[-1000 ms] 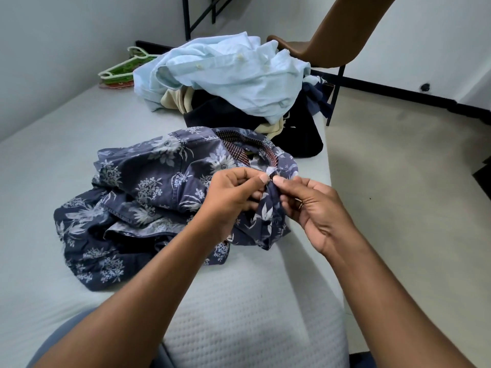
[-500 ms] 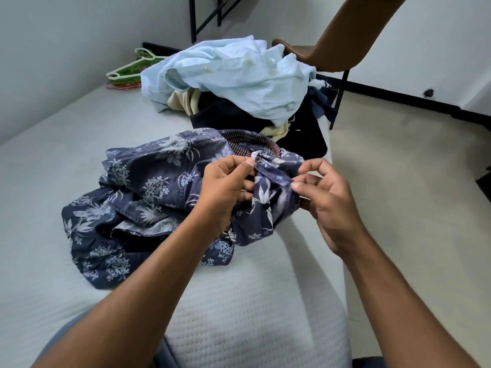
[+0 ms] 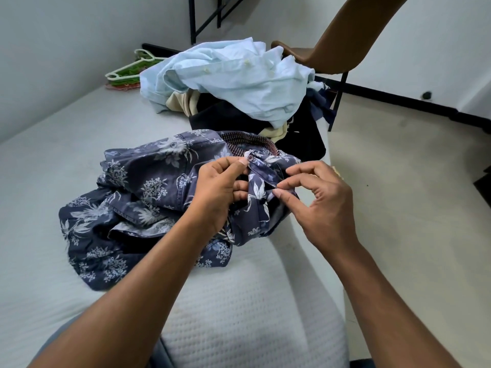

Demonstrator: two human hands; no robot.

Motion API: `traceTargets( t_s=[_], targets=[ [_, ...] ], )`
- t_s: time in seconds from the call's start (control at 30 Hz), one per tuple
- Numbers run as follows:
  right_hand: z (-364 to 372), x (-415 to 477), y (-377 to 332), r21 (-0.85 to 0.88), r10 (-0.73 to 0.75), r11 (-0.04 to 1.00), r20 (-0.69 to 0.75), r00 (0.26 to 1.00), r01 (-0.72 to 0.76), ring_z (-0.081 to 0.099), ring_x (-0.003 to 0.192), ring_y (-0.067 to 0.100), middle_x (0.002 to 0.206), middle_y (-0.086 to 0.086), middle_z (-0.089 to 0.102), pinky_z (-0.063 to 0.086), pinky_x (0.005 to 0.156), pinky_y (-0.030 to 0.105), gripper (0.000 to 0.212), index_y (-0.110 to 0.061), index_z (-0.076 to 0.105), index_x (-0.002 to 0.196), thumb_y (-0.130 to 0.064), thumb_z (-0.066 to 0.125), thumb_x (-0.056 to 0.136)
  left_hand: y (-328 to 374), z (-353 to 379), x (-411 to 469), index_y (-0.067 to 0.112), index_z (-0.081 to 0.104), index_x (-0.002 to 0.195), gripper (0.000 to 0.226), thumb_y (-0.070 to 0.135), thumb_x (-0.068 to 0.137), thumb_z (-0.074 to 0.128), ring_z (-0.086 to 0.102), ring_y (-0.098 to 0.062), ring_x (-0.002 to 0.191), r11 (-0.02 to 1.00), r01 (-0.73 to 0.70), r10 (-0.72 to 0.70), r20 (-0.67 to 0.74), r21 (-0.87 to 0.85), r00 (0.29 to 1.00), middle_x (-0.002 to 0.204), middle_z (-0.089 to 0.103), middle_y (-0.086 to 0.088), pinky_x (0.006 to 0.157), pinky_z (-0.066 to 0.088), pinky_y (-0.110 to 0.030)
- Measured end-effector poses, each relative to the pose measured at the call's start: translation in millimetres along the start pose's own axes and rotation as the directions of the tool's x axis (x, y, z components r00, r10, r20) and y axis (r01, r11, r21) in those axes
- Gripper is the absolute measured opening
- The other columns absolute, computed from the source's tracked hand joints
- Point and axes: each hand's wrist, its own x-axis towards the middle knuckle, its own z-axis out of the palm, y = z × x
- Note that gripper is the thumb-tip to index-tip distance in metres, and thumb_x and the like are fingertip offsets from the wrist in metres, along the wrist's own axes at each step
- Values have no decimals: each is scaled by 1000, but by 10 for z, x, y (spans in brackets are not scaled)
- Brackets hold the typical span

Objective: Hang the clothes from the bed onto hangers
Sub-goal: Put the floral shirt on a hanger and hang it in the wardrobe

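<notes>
We find the navy floral shirt [image 3: 148,187] crumpled on the bed [image 3: 53,160], close to its right edge. Most of the shirt spreads to the left of the hands, and its collar [image 3: 249,140], lined in a dotted reddish weave, lies just beyond them. The front strip with the small dark button [image 3: 251,158] runs from the collar down toward us, and that is the axis the coming move turns on, as we judge it.

The left hand [image 3: 220,192] pinches this strip right beside the button, thumb and forefinger closed on the cloth. The right hand [image 3: 321,203] pinches the facing edge a little nearer to us, its other fingers loosely curled. The left hand is the closer one to the button, so the right would bring the matching edge across to it.

The cloth looks like thin, soft cotton, limp and creased, and it will slide and fold rather than hold a shape. Beyond the shirt sits a heap of clothes topped by a rumpled light blue shirt [image 3: 233,78] with pale buttons. The hangers [image 3: 127,73], thin pale-green plastic, lie at the far left past the heap, well apart from both hands. A brown chair [image 3: 345,43] with a smooth shell stands at the far right of the bed
</notes>
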Motion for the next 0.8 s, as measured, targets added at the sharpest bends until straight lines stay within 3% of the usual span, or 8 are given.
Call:
traceTargets(
  t_s=[0.07, 0.17, 0.33, 0.4, 0.53, 0.67, 0.8],
  targets=[
    [-55, 21, -8, 32, 9, 999, 29, 1000, -10, 66, 88, 12, 91, -5, 71, 48, 81, 21, 8, -18, 81, 84, -18, 89, 82, 9, 6, -7, 8, 63, 88, 15, 14, 102, 63, 58, -10, 47, 1000, -3, 3, -4, 12, 1000, 75, 64, -5, 42, 47, -19],
    [-119, 11, -30, 186, 129, 970, 140, 982, -154, 71, 76, 16, 79, -6, 75, 58, 70, 39, 10, -20, 80, 86, -15, 88, 83, 2, 29, -23, 8, 63, 86, 16, 14, 101, 63, 54, -9, 47, 999, 0, 0, 0, 37, 1000, 71, 63, -2, 42, 45, -18],
    [-161, -23, -48, 283, 250, 902, 275, 929, -326, 72, 75, 15, 80, -4, 74, 62, 72, 51, 25, -25, 76, 101, -6, 83, 86, -32, 26, -10, 9, 64, 87, 14, 13, 101, 65, 52, -10, 49, 998, 11, -10, -12, 55, 1000, 72, 61, -3, 43, 46, -18],
    [-100, -53, -25, 238, 250, 913, 314, 916, -331, 68, 70, 15, 78, -6, 70, 62, 64, 49, 24, -28, 78, 96, -5, 78, 89, -39, 35, -21, 9, 64, 87, 14, 12, 101, 64, 52, -10, 49, 998, 12, -12, 2, 55, 1000, 71, 62, -2, 43, 47, -19],
    [66, -131, -60, 155, 265, 938, 254, 930, -310, 68, 71, 8, 84, -11, 72, 52, 61, 20, 16, -25, 80, 89, -9, 76, 88, -67, 54, -43, 8, 63, 88, 14, 12, 101, 63, 58, -10, 48, 998, 9, -11, 40, 61, 999, 71, 64, -3, 46, 50, -20],
    [91, -133, -144, 177, 244, 942, 218, 945, -285, 69, 67, 11, 76, -10, 73, 56, 62, 26, 11, -24, 77, 78, -24, 84, 87, -69, 35, -36, 10, 65, 91, 9, 13, 100, 65, 53, -8, 52, 997, -27, 24, 44, 69, 999, 74, 61, -1, 49, 47, -19],
    [37, -95, -140, 318, 312, 870, 235, 920, -377, 64, 61, 8, 69, -3, 73, 53, 60, 26, 9, -18, 80, 79, -17, 84, 87, -56, 22, -37, 5, 65, 95, 9, 13, 99, 67, 56, -10, 53, 998, -39, 36, 56, 51, 998, 77, 63, -7, 48, 47, -18]
  ],
)
